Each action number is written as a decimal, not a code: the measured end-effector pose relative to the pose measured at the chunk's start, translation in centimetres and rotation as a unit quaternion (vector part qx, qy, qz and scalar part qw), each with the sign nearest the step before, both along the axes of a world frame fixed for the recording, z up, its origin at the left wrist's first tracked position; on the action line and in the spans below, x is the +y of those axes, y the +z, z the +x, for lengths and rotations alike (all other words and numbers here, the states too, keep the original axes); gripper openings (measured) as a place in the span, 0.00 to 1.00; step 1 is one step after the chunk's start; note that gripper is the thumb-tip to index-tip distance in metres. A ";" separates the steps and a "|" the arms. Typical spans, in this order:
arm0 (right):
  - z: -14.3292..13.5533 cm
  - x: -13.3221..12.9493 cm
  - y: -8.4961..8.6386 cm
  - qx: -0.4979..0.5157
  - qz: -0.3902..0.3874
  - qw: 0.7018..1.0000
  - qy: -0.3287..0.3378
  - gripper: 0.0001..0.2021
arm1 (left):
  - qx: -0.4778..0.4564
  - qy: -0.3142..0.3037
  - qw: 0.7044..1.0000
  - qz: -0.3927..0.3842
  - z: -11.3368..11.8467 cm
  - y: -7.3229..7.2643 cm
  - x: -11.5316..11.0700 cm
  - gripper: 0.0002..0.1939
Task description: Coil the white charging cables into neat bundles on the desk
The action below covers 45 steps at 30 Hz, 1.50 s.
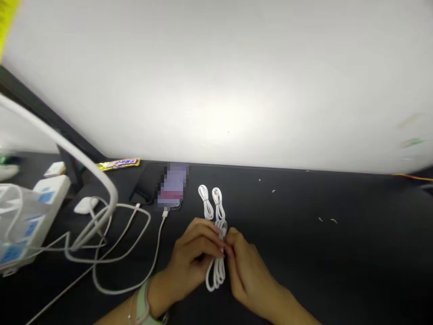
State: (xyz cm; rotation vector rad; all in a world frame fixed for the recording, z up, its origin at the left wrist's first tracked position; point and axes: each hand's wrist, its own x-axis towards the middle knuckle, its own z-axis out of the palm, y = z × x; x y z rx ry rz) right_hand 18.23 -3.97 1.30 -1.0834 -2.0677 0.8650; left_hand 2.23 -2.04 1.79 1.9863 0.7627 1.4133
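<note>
Between my two hands is a coiled white cable [216, 273], its loops hanging down toward me. My left hand [196, 253] is closed around its upper part from the left. From the right, the thumb and fingertips of my right hand [245, 266] pinch at the cable's middle. Just beyond my fingers, two more white cable bundles lie on the black desk: a left bundle [206, 201] and a right bundle [218, 203], each bound at its middle. The fingers hide the middle of the held cable.
To the left lie a phone [172, 185] with a charging cable [158, 246], a dark phone-like object [145, 183], a yellow snack wrapper [120, 164], a white earbud case [85, 205] and a power strip [50, 194]. A thick white cord [84, 162] arches above them. White scraps [333, 221] dot the right side.
</note>
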 end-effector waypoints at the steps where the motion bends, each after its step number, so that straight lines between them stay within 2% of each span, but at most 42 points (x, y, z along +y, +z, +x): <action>1: -0.1 -0.1 0.0 0.014 -0.014 1.000 -0.001 0.05 | 0.007 0.015 1.000 0.022 0.0 0.1 -0.1 0.09; 5: -0.5 -0.5 0.4 0.098 -0.079 0.992 0.000 0.06 | 0.037 0.076 0.993 0.086 -0.1 0.4 -0.4 0.06; 10: -0.8 -0.7 1.2 0.191 -0.234 0.953 -0.013 0.11 | 0.045 0.058 0.992 0.099 -0.3 0.4 -0.7 0.07; 12: -0.9 -0.7 1.1 0.209 -0.279 0.937 -0.014 0.12 | 0.041 0.054 0.995 0.068 -0.2 0.2 -0.7 0.09; 14: -0.9 -0.7 0.9 0.205 -0.273 0.940 -0.025 0.12 | 0.034 0.054 0.998 0.008 -0.2 0.1 -0.9 0.11; 18: -0.8 -0.5 0.4 0.171 -0.156 0.971 -0.054 0.10 | -0.025 0.027 0.986 -0.162 0.0 0.0 -1.1 0.09; 20: -0.6 -0.3 0.3 0.161 -0.097 0.981 -0.055 0.09 | -0.115 -0.025 0.958 -0.261 0.1 0.0 -1.1 0.04; 22: -0.4 -0.1 0.3 0.156 -0.060 0.984 -0.054 0.08 | -0.192 -0.067 0.914 -0.353 0.2 0.1 -1.0 0.05; 25: -0.2 0.2 0.3 0.142 -0.042 0.987 -0.056 0.08 | -0.216 -0.069 0.859 -0.459 0.5 -0.1 -0.7 0.11; 29: -0.2 0.4 0.2 0.138 -0.045 0.988 -0.057 0.08 | -0.238 -0.085 0.798 -0.547 0.9 -0.7 -0.3 0.17; 31: -0.2 0.5 0.2 0.138 -0.057 0.986 -0.076 0.09 | -0.245 -0.078 0.790 -0.556 0.9 -0.9 -0.1 0.18; 34: -0.1 0.7 0.3 0.130 -0.101 0.979 -0.119 0.09 | -0.257 -0.045 0.805 -0.533 0.8 -1.0 0.1 0.20; 38: 0.0 0.9 0.3 0.094 -0.205 0.971 -0.082 0.10 | -0.281 -0.001 0.817 -0.504 0.6 -1.2 0.1 0.21; 41: -0.1 0.9 0.1 0.054 -0.192 0.978 -0.060 0.10 | -0.289 0.035 0.814 -0.503 0.6 -1.4 0.2 0.21; 45: -0.4 0.9 0.0 0.056 -0.166 0.983 -0.055 0.08 | -0.272 0.064 0.821 -0.498 0.5 -1.4 0.3 0.20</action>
